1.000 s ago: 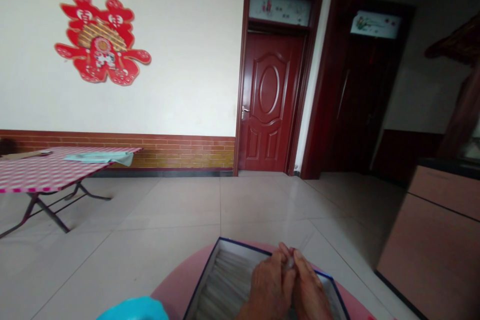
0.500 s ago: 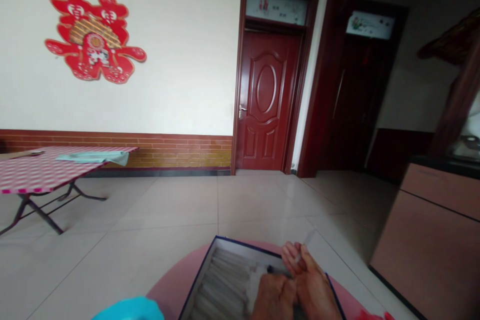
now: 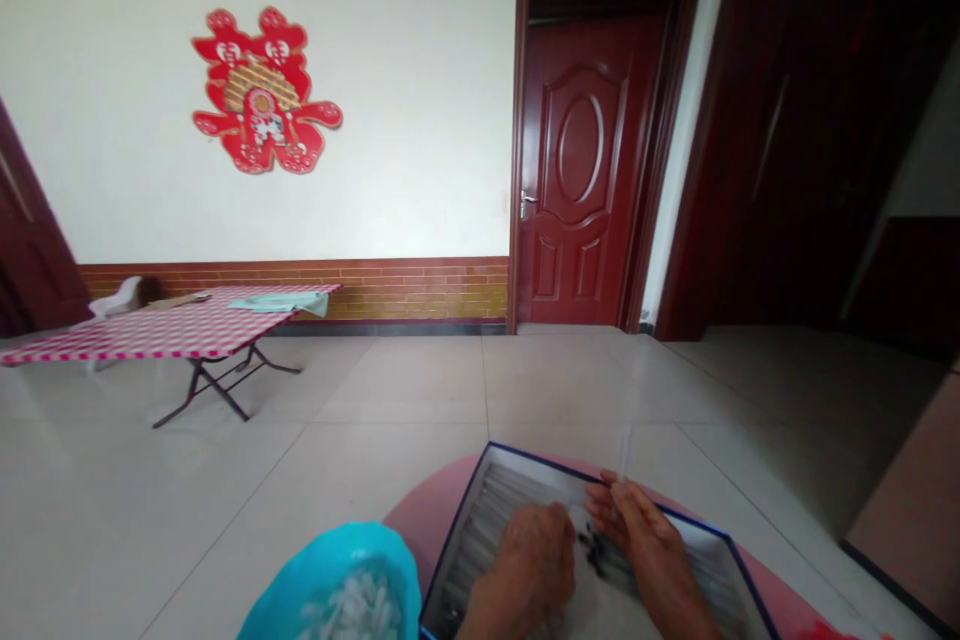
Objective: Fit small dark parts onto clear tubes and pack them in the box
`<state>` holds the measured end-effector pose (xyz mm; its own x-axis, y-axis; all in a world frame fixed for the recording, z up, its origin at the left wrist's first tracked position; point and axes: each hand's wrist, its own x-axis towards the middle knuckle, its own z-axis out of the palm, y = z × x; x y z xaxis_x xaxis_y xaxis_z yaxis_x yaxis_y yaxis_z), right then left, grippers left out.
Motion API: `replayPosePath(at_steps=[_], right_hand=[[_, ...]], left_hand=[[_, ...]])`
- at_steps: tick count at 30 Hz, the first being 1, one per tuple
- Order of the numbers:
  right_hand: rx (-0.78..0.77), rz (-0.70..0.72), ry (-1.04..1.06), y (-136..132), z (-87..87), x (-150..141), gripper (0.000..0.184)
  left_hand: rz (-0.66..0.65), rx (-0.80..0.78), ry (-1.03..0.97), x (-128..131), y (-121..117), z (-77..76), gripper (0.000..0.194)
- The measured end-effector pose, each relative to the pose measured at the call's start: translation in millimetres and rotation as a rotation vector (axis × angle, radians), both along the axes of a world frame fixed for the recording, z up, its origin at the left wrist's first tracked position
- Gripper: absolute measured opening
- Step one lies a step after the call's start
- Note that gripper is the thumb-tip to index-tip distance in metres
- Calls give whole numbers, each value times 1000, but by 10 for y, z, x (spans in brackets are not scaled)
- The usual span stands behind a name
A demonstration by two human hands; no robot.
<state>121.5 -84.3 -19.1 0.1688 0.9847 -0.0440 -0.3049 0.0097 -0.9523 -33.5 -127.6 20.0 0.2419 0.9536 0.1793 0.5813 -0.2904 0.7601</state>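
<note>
Left hand [image 3: 529, 560] curled downward; right hand [image 3: 645, 545] pinching, fingertips raised.

Right hand [image 3: 645, 545] pinched a thin clear rod [image 3: 622, 450] upright at lower right, left hand [image 3: 529, 565] lay over an open navy-edged box [image 3: 585, 473] of white rods [image 3: 487, 530], dark bits [image 3: 596, 555] between the hands, turquoise bowl [image 3: 330, 545] of white pieces [image 3: 352, 608] just beside it, pink round surface [image 3: 442, 490] beneath

Body in view: two bare hands, left hand [image 3: 529, 560] and right hand [image 3: 645, 540], with the lower part of the left forearm [image 3: 487, 622] and right forearm [image 3: 679, 605]. Skin creased and slightly loose across the backs of both hands; knuckles broad and rounded. On the right hand, the right fingers [image 3: 604, 505] are long, tapering and thick at the joints. Nails too small to make out. Both forearms run off the lower frame edge.
</note>
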Motion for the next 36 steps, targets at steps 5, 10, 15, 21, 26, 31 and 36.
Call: replayPosePath(at_steps=[5,10,15,21,26,31,36], right_hand=[[-19,72,-40,-31,16,-47,43],[-29,184,-71,-63,43,-93,54],[-18,253,-112,-92,46,-117,51],[3,300,-161,-61,-42,-125,43],[56,305,-296,-47,-57,-129,45],[138,345,-458,-74,-13,-145,42],[198,346,-587,-90,-18,-162,36]], left_hand=[[221,63,321,-637,-305,140,24],[413,-48,687,-1412,-526,167,29],[478,-75,897,-1724,-585,136,24],[392,83,590,-968,-326,345,25],[287,109,433,-268,62,376,26],[278,125,175,37,389,218,30],[282,48,-230,75,630,-16,22]])
